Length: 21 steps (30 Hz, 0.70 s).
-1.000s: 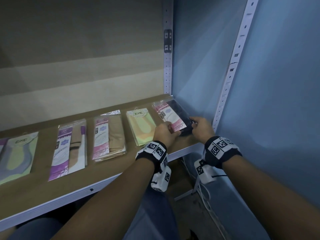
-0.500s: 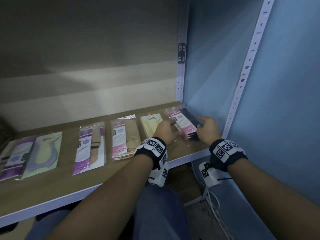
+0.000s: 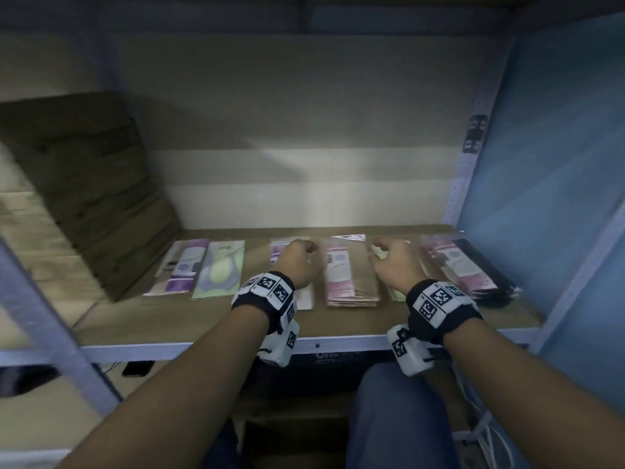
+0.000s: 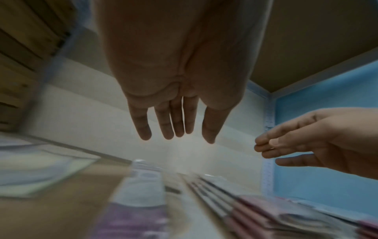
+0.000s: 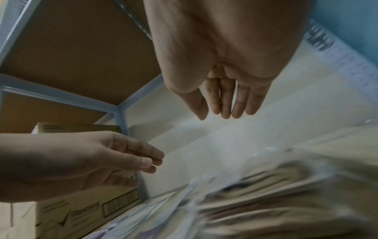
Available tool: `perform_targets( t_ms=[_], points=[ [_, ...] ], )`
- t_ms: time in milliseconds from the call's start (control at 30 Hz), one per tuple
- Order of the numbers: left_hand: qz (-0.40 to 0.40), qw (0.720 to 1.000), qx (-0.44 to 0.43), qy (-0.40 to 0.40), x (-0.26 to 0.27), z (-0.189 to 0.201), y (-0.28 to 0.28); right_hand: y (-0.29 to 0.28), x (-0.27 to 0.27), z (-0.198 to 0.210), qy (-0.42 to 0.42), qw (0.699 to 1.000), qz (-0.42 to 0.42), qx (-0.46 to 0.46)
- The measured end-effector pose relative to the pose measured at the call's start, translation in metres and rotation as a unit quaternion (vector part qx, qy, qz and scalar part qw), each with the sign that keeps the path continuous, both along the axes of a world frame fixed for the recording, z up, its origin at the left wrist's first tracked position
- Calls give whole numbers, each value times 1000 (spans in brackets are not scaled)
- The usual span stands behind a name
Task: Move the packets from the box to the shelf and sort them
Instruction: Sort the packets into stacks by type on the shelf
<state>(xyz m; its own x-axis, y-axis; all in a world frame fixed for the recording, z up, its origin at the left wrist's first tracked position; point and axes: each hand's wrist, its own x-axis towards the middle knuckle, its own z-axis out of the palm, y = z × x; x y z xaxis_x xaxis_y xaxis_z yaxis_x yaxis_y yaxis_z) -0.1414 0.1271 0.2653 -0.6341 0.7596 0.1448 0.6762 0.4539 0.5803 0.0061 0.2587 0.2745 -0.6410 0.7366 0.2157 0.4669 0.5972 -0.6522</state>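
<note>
Several flat packets lie in a row on the brown shelf board (image 3: 189, 316). From the left: a purple-labelled packet (image 3: 184, 265), a pale green packet (image 3: 221, 269), a pink-labelled tan stack (image 3: 348, 275) and, at the far right, a pink-and-black stack (image 3: 466, 269). My left hand (image 3: 297, 262) hovers over a purple-labelled packet that it mostly hides. My right hand (image 3: 394, 264) hovers over a pale yellow packet. Both hands are empty, with fingers (image 4: 178, 122) straight and relaxed in the wrist views, right fingers (image 5: 225, 103) likewise.
A brown cardboard box (image 3: 88, 184) stands on the shelf at the left. The shelf's white metal front edge (image 3: 338, 341) runs below my wrists. A blue wall (image 3: 558, 164) and a perforated upright (image 3: 463, 170) close the right side. Another shelf board is overhead.
Both hands have let go of the pink-and-black stack at the far right and moved left along the row. The head view has swung left, bringing the cardboard box into sight.
</note>
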Motion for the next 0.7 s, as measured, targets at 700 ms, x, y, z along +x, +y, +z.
perform_targets(
  t_ms=[700],
  points=[
    [327,932,-93,-123,-179,-48,-192,-136,-202,-50,-163,970,153,-99]
  ],
)
